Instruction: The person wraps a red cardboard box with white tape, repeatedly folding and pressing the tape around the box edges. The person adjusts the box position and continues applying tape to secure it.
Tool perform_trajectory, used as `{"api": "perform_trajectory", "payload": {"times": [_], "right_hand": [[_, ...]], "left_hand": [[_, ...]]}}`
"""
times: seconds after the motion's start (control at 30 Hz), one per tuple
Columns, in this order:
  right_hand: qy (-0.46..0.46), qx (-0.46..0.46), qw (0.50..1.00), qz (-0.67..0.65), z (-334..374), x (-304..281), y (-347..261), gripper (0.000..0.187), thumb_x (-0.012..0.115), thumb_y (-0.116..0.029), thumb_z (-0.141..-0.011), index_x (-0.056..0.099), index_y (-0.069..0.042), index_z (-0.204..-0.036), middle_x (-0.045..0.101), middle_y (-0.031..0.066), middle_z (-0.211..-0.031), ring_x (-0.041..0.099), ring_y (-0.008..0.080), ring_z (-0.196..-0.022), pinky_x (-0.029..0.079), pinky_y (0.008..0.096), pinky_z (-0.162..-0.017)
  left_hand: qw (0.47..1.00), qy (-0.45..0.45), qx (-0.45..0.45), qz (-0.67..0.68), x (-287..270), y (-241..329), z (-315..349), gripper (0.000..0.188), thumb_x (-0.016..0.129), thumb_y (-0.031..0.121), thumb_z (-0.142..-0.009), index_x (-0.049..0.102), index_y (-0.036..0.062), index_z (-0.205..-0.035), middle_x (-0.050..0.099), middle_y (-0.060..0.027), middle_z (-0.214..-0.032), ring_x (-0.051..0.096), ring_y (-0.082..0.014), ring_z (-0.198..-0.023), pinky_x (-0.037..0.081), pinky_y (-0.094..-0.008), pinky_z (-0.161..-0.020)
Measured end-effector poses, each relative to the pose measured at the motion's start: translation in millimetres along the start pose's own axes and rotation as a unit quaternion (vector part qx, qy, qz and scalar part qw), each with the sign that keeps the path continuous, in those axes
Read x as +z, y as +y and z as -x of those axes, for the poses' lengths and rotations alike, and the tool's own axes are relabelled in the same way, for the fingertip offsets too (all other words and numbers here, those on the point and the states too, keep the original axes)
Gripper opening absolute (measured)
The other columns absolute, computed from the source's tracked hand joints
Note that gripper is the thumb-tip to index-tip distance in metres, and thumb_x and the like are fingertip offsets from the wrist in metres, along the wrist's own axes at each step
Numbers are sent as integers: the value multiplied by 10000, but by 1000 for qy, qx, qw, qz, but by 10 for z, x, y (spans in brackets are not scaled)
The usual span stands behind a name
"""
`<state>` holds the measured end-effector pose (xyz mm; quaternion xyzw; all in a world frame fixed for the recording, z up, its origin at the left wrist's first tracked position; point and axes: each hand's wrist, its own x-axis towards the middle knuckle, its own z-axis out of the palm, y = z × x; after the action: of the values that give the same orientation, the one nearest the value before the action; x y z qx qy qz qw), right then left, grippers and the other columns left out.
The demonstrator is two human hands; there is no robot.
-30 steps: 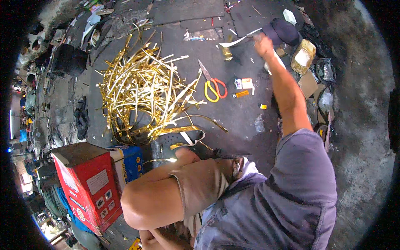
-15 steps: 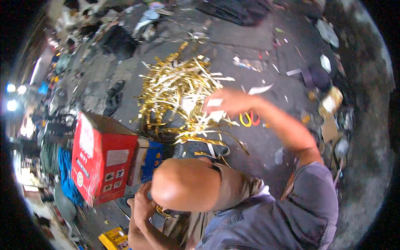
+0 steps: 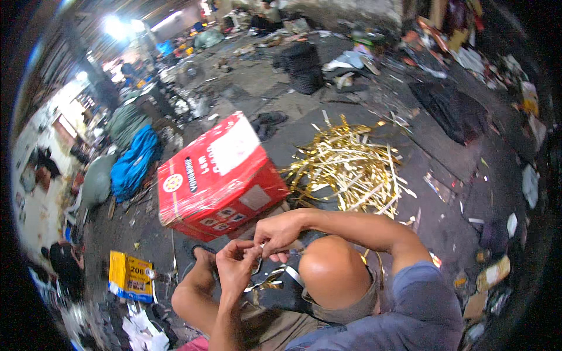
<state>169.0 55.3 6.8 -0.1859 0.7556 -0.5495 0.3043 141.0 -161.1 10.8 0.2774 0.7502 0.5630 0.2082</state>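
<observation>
My left hand (image 3: 235, 266) and my right hand (image 3: 280, 235) meet in front of my bent legs. Fingertips of both are pinched together around something small, mostly hidden by the fingers. Just below them, a few gold and white strips (image 3: 268, 285) hang or lie between my legs; whether they run up into my fingers I cannot make out. Beyond my right forearm, a loose heap of shiny gold and white strips (image 3: 351, 169) spreads over the dark floor.
A red cardboard box (image 3: 213, 175) stands close beyond my left hand. To its left are a blue cloth bundle (image 3: 137, 164) and, nearer, a yellow carton (image 3: 132, 275). Farther off are a black bucket-like container (image 3: 301, 67) and a dark cloth (image 3: 451, 111). Scraps litter the floor.
My right hand has come back from the strip heap to meet my left hand. The view has swung, so the heap and red box appear farther right.
</observation>
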Motion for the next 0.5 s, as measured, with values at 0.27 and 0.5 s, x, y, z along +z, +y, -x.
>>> {"api": "perform_trajectory", "payload": {"times": [0.27,0.5], "right_hand": [[165,0,986,15,32,-454,-544,392,628,-402,-1044,728,-25,-1000,602,-14,-625,557,83,-521,449,278,-463],[266,32,962,54,313,-1275,-697,308,709,-330,-998,743,-27,-955,654,-10,-692,601,82,-626,465,267,-560]], "left_hand": [[955,185,151,-176,-1338,343,-449,126,648,56,-949,627,10,-834,660,-48,-785,622,-123,-723,504,-294,-660],[913,245,28,-326,-3267,-113,-1049,199,654,170,-900,679,-16,-834,702,-132,-757,666,-224,-716,509,-368,-664]]}}
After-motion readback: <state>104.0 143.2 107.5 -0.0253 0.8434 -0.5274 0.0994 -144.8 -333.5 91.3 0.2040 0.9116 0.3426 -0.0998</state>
